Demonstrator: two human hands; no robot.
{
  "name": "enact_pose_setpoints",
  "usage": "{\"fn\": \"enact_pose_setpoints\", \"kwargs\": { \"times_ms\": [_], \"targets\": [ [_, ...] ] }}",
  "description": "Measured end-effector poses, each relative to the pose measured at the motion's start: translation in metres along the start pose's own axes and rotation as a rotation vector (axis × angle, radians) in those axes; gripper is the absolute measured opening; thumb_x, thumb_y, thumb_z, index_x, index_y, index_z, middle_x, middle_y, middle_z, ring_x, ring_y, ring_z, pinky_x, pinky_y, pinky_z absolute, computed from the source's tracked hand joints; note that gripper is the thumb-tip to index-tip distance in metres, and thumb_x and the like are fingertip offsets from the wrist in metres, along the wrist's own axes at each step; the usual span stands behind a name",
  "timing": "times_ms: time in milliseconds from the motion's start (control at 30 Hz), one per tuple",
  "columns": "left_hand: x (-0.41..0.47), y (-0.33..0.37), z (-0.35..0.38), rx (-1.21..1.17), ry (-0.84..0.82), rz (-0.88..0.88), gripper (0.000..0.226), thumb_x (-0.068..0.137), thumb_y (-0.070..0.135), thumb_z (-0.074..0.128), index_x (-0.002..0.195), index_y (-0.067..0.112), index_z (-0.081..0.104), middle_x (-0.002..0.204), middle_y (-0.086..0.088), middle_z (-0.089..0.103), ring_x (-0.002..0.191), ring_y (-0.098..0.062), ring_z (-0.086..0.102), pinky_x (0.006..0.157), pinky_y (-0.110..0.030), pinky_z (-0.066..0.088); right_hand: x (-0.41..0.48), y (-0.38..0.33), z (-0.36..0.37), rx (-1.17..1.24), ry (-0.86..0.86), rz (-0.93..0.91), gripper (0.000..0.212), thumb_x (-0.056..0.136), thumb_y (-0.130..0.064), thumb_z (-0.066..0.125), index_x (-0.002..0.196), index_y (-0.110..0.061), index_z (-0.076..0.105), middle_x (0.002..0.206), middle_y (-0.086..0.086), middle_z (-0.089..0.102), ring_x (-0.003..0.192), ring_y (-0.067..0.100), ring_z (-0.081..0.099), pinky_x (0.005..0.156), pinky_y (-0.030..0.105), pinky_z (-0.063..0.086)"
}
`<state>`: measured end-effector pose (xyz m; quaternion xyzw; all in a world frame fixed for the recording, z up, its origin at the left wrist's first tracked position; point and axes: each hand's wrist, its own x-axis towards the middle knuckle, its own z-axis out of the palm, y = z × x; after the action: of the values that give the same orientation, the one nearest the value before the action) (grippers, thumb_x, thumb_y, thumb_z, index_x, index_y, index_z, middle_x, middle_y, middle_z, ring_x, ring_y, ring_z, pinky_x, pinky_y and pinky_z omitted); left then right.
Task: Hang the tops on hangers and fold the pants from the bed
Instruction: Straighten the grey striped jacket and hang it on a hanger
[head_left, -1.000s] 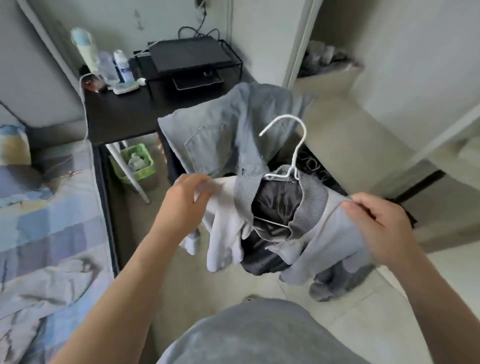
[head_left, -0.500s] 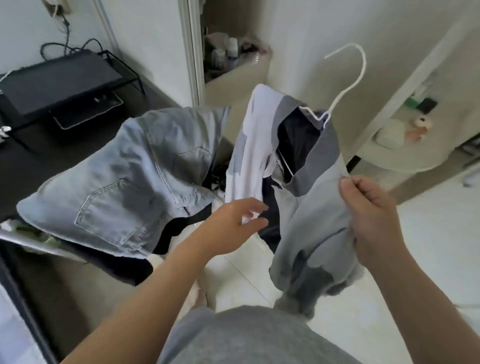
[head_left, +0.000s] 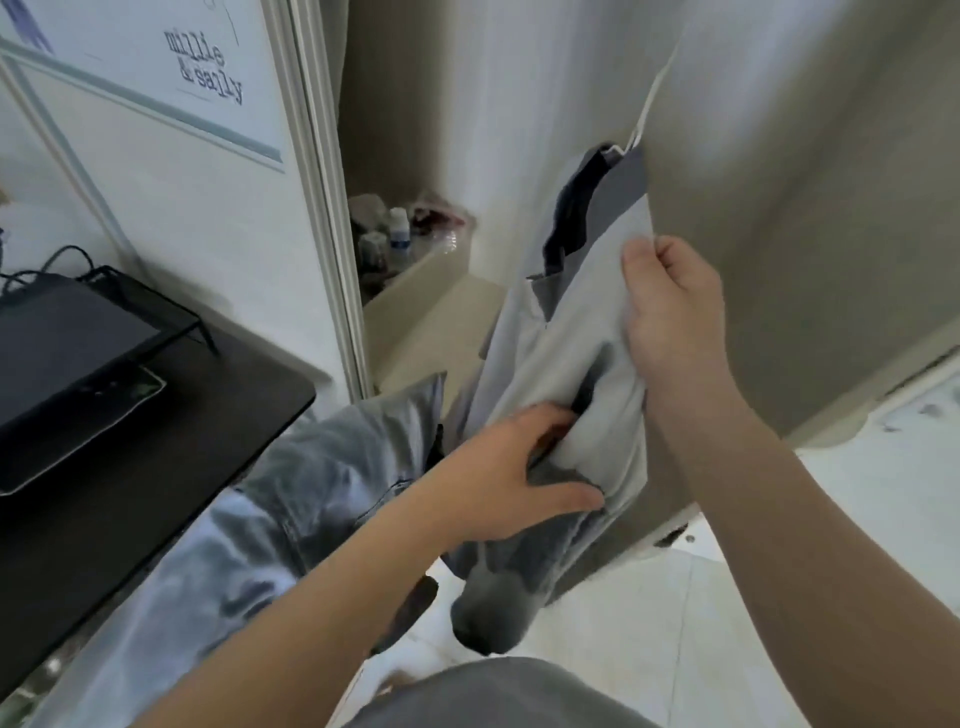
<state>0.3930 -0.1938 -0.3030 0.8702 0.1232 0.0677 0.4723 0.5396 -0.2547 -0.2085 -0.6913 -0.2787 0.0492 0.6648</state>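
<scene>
A light grey top (head_left: 571, 312) with a darker grey collar and black lining hangs on a white wire hanger (head_left: 652, 91), raised in front of a beige wall. My right hand (head_left: 670, 317) grips the top's shoulder high up. My left hand (head_left: 514, 467) holds the bunched lower fabric, fingers tucked into a fold. The hanger's hook runs out of view at the top. Light blue jeans (head_left: 291, 493) are draped below my left arm.
A black desk (head_left: 156, 467) at the left carries a black device (head_left: 67, 353) on a stand with cables. Past a white door frame (head_left: 322, 208), a ledge holds bottles (head_left: 400, 236). Pale floor tiles (head_left: 675, 623) lie below.
I turned right and lifted the top on its hanger higher, toward the beige wall. My left hand, open and reaching before, now holds the lower fabric. The jeans slid down-left in view.
</scene>
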Motion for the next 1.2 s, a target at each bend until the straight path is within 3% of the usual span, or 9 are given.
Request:
{"fn": "enact_pose_setpoints", "kwargs": {
  "times_ms": [100,167,267,367,500,633,867,1000,1200],
  "targets": [
    [0.026,-0.001,-0.025,0.057,0.100,0.037,0.069,0.079,0.059,0.074,0.136,0.036,0.044,0.131,0.021,0.051,0.117,0.001,0.048,0.097,-0.023,0.043,0.028,-0.022,0.030,0.014,0.004,-0.046,0.021,0.103,-0.020,0.052,0.087,-0.007,0.050,0.069,-0.001,0.042,0.061,0.006,0.039,0.057,0.021,0.038],
    [0.044,-0.001,-0.042,0.071,0.160,0.063,0.063,0.081,0.054,0.075,0.133,0.031,0.047,0.129,0.017,0.054,0.119,-0.002,0.048,0.097,-0.027,0.044,0.050,-0.038,0.044,0.022,0.007,-0.098,0.022,0.103,-0.021,0.052,0.083,-0.011,0.050,0.070,-0.002,0.045,0.063,0.007,0.042,0.061,0.023,0.039],
    [0.071,0.004,-0.069,0.073,0.205,0.103,0.051,0.086,0.048,0.072,0.128,0.026,0.051,0.122,0.013,0.060,0.113,-0.006,0.054,0.095,-0.035,0.049,0.083,-0.069,0.062,0.016,0.025,-0.173,0.029,0.102,-0.022,0.052,0.073,-0.020,0.046,0.057,-0.016,0.042,0.052,-0.001,0.040,0.054,0.016,0.038],
    [0.099,0.016,-0.101,0.069,0.297,0.190,0.042,0.091,0.042,0.067,0.127,0.024,0.055,0.118,0.007,0.065,0.109,-0.014,0.061,0.091,-0.041,0.053,0.122,-0.103,0.073,0.049,0.033,-0.257,0.033,0.101,-0.020,0.053,0.069,-0.019,0.046,0.055,-0.016,0.045,0.051,0.000,0.042,0.052,0.017,0.039],
    [0.136,0.043,-0.147,0.200,0.481,0.289,0.026,0.094,0.043,0.061,0.107,0.021,0.052,0.091,0.003,0.064,0.085,-0.020,0.062,0.071,-0.042,0.054,0.182,-0.143,0.081,0.104,0.009,-0.371,0.023,0.101,-0.019,0.052,0.080,-0.011,0.050,0.076,0.008,0.047,0.066,0.015,0.045,0.060,0.025,0.040],
    [0.179,0.078,-0.203,0.389,0.664,0.334,0.022,0.094,0.039,0.060,0.099,0.028,0.043,0.063,0.009,0.043,0.072,-0.029,0.058,0.061,-0.036,0.044,0.247,-0.191,0.085,0.143,0.027,-0.464,0.039,0.100,-0.016,0.051,0.065,-0.017,0.034,0.065,0.001,0.036,0.060,0.013,0.037,0.056,0.024,0.033],
    [0.264,0.152,-0.293,0.533,0.725,0.357,0.025,0.093,0.035,0.059,0.090,0.034,0.035,0.078,0.006,0.051,0.087,-0.034,0.061,0.064,-0.034,0.040,0.357,-0.268,0.078,0.164,0.101,-0.601,0.050,0.098,-0.013,0.052,0.057,-0.023,0.025,0.053,-0.007,0.024,0.044,0.008,0.024,0.047,0.024,0.022],
    [0.294,0.190,-0.332,0.643,0.775,0.332,0.021,0.094,0.038,0.057,0.090,0.031,0.037,0.091,-0.004,0.060,0.090,-0.034,0.060,0.068,-0.036,0.043,0.410,-0.303,0.072,0.145,0.141,-0.626,0.050,0.102,-0.019,0.052,0.058,-0.021,0.027,0.057,-0.002,0.027,0.050,0.012,0.028,0.050,0.027,0.022],
    [0.320,0.231,-0.370,0.839,0.875,0.314,0.024,0.097,0.039,0.051,0.087,0.028,0.032,0.079,0.006,0.041,0.076,-0.027,0.045,0.067,-0.034,0.037,0.465,-0.341,0.069,0.139,0.165,-0.582,0.051,0.102,-0.021,0.051,0.057,-0.019,0.027,0.056,-0.002,0.029,0.051,0.017,0.031,0.054,0.028,0.025]
  ]
}}
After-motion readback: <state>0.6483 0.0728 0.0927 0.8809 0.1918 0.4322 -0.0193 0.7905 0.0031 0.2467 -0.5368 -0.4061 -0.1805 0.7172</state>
